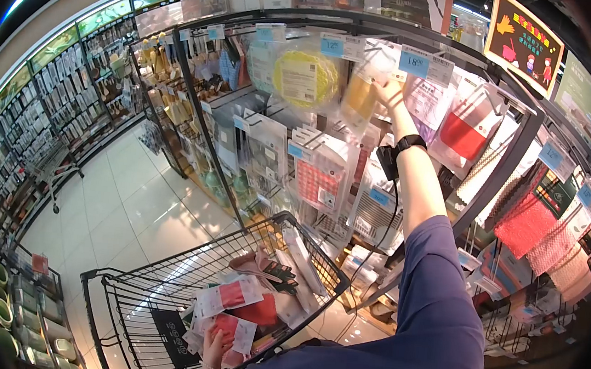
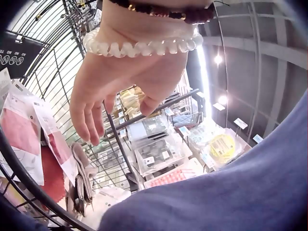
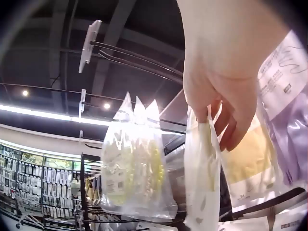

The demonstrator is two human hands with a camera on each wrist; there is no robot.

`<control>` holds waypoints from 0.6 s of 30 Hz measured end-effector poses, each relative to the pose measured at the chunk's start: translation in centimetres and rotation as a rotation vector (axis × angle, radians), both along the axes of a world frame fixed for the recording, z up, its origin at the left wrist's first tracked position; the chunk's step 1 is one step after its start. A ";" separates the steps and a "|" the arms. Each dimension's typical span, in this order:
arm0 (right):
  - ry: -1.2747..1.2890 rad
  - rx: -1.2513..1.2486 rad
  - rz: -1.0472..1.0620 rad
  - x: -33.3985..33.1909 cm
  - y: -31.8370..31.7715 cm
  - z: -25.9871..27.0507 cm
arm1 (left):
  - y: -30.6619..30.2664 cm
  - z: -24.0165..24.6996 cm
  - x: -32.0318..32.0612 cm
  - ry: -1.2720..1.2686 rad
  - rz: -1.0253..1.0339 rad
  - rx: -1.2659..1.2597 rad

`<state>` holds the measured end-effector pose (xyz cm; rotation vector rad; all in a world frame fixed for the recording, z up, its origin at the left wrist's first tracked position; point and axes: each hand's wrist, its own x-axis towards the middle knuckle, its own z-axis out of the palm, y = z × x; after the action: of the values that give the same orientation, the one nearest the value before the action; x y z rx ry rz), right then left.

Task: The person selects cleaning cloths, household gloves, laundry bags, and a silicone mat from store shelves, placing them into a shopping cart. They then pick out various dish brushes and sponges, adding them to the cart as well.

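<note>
Head cam: I've got the R hand (image 1: 391, 94) with bent fingers at the top of a yellow pkt (image 1: 361, 97) hanging just below them, and the L hand (image 1: 214, 351) near red pkts (image 1: 231, 295) in the cart (image 1: 174, 340). L wrist cam: I see relaxed, partly spread fingers holding nothing, red pkts beside them. R wrist cam: thumb & fingers pinch the yellow pkt's top edge, w/ a purple pkt (image 3: 291, 134) hanging nearby.

The scene is brightly lit by a long strip light (image 3: 48, 113) and small spotlights (image 2: 222, 100). White glare is thrown across the plastic bags (image 3: 137, 168), and patchy brightness is cast on the floor (image 1: 130, 204). Lines are bowed and corners blackened; distant shelves (image 3: 55, 185) are slightly blurred.
</note>
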<state>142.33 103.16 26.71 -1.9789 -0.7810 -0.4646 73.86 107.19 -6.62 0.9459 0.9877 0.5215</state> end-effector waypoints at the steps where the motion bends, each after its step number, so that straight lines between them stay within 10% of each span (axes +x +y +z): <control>1: 0.044 -0.053 -0.035 -2.6 -0.3 1.4 | 0.1 0.2 0.2 -0.013 -0.020 0.016; 18: 0.387 -0.233 0.957 -29.6 -3.6 1.8 | 1.4 9.2 11.9 -0.563 -0.279 0.172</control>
<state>112.78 99.53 28.54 -1.5695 -1.4241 0.5735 85.76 108.60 2.58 0.9948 0.3020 0.5973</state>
